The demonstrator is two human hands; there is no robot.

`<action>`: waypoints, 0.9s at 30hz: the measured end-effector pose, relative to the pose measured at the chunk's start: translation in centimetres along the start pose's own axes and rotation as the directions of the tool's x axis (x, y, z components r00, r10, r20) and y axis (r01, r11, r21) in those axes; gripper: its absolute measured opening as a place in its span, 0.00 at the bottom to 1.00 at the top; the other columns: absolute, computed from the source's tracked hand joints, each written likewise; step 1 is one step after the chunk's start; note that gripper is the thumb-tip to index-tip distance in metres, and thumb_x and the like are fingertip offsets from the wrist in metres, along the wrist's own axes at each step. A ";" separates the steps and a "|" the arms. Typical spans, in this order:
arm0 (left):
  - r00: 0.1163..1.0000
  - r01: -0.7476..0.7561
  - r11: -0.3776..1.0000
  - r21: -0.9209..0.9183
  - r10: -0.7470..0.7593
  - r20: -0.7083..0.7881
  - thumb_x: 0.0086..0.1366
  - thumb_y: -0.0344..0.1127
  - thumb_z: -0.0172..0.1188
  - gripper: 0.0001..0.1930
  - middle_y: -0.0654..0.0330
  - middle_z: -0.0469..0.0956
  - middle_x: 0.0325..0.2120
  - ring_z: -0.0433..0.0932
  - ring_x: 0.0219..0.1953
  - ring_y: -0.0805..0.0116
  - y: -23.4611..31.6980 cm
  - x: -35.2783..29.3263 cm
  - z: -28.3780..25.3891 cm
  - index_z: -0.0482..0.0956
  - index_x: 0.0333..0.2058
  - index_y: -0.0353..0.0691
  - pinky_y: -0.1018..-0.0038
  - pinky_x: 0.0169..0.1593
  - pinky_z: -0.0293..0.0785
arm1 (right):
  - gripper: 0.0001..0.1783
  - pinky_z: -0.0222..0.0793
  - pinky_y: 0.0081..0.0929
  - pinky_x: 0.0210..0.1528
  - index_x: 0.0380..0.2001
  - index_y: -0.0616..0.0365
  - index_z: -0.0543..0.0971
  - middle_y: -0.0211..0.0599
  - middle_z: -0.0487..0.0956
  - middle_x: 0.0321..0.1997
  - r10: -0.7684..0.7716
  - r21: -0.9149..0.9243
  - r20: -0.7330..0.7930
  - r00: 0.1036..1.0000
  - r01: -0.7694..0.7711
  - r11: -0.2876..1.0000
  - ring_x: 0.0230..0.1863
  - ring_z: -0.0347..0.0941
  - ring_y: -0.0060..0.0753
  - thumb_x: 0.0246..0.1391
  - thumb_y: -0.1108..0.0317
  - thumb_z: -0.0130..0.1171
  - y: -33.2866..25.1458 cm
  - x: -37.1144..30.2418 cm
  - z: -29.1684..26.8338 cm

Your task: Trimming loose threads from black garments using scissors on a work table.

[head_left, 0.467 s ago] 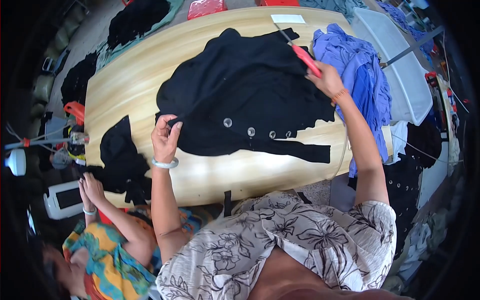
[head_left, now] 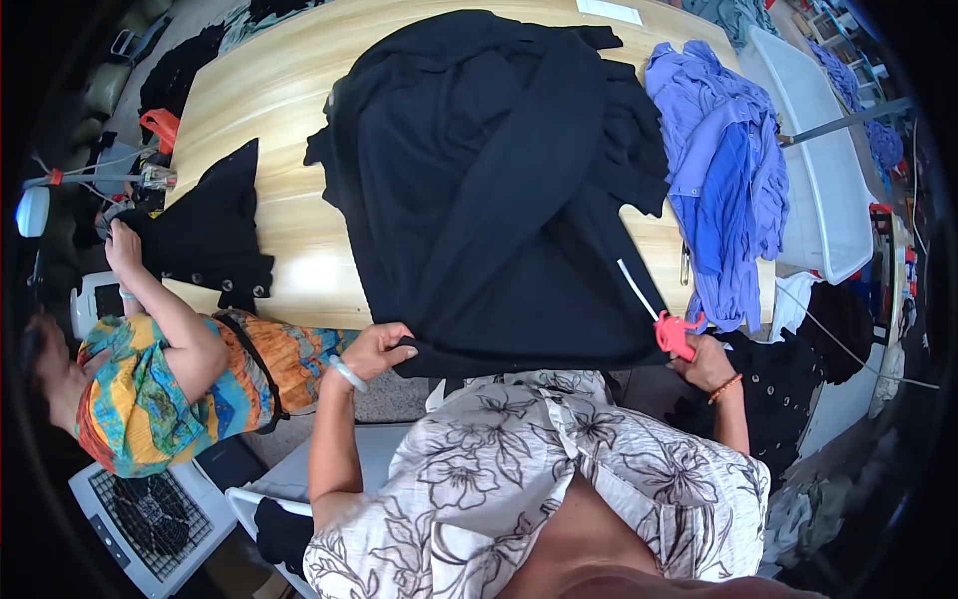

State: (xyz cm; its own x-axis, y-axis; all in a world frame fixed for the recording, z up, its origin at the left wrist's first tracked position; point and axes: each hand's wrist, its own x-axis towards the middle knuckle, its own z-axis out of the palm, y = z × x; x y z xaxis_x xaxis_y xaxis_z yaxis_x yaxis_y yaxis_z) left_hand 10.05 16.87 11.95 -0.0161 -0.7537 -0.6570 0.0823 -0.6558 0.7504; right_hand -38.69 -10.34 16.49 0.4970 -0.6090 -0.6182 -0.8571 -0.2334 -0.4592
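A black knit garment lies spread over the wooden table, its near hem drawn to the table's front edge by my body. My left hand is closed on that hem at its left end. At the opposite end my right hand grips a red blow gun whose thin pale nozzle lies over the garment, pointing away and left. Those fingers are close to the hem's right corner; whether they also pinch the cloth, I cannot tell. One sleeve is folded diagonally across the garment's body.
Purple-blue shirts lie in a heap on the table's right, beside a white plastic bin. At left a person handles a black buttoned garment. A white card sits at the far edge. Dark cloth hangs at lower right.
The black garment has been turned and pulled toward me; its row of buttons no longer shows. Both hands came nearer, the right bringing the blow gun. The person at left spread their garment.
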 end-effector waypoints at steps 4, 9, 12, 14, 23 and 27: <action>0.988 0.033 0.960 0.279 0.011 -0.157 0.58 0.31 0.64 0.08 0.62 0.78 0.24 0.74 0.26 0.74 -7.0 5.3 -0.7 0.77 0.32 0.34 0.75 0.33 0.70 | 0.14 0.72 0.44 0.41 0.34 0.55 0.80 0.47 0.81 0.31 -0.050 -0.187 0.049 0.998 0.058 0.981 0.37 0.78 0.52 0.42 0.64 0.66 0.7 4.5 2.8; 0.870 0.063 0.805 0.590 0.246 -0.428 0.56 0.37 0.66 0.11 0.53 0.81 0.28 0.81 0.32 0.63 -10.9 12.7 -2.1 0.80 0.34 0.36 0.70 0.39 0.76 | 0.11 0.73 0.48 0.39 0.35 0.55 0.80 0.51 0.80 0.30 -0.240 -0.439 -0.011 0.971 0.210 0.873 0.35 0.78 0.55 0.48 0.63 0.61 -2.4 9.5 2.5; 0.883 -0.173 0.938 0.299 0.283 -0.376 0.58 0.36 0.67 0.09 0.65 0.80 0.26 0.78 0.31 0.76 -6.7 13.5 -5.6 0.80 0.34 0.38 0.76 0.36 0.75 | 0.11 0.72 0.42 0.32 0.28 0.60 0.79 0.50 0.79 0.22 -0.325 -0.288 -0.182 0.928 0.266 0.920 0.27 0.78 0.53 0.52 0.63 0.60 -4.8 11.9 -0.7; 0.759 -0.462 0.882 -0.094 0.338 -0.557 0.62 0.36 0.64 0.08 0.68 0.77 0.25 0.74 0.27 0.79 -3.4 13.9 -9.9 0.80 0.36 0.39 0.80 0.31 0.71 | 0.11 0.71 0.39 0.31 0.28 0.60 0.80 0.46 0.79 0.21 -0.236 -0.159 -0.238 0.942 0.202 0.967 0.25 0.78 0.47 0.55 0.63 0.58 -5.8 13.9 -3.2; 0.556 -0.290 0.921 -0.260 -0.059 -0.829 0.58 0.48 0.67 0.24 0.57 0.81 0.33 0.78 0.31 0.66 11.3 22.6 -25.1 0.80 0.41 0.31 0.71 0.38 0.73 | 0.13 0.73 0.25 0.33 0.46 0.64 0.78 0.37 0.77 0.21 -0.273 0.057 -0.330 0.904 0.308 0.950 0.26 0.78 0.27 0.60 0.73 0.52 -15.9 19.9 -8.0; 0.681 -0.205 0.880 -0.428 -0.186 -0.708 0.56 0.41 0.69 0.21 0.54 0.81 0.38 0.79 0.35 0.62 13.0 22.4 -26.6 0.80 0.43 0.32 0.69 0.44 0.74 | 0.13 0.72 0.26 0.31 0.46 0.63 0.78 0.37 0.77 0.21 -0.280 0.104 -0.293 0.914 0.322 0.941 0.24 0.77 0.28 0.59 0.74 0.53 -18.0 21.7 -8.1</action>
State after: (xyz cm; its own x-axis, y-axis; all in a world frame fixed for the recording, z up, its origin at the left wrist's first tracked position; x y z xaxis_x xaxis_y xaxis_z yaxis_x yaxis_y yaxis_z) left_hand 37.29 -7.46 5.05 0.6796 -0.3617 -0.6382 0.5024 -0.4046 0.7642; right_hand -13.59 -25.52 16.55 0.6549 -0.7133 -0.2496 -0.6326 -0.3368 -0.6974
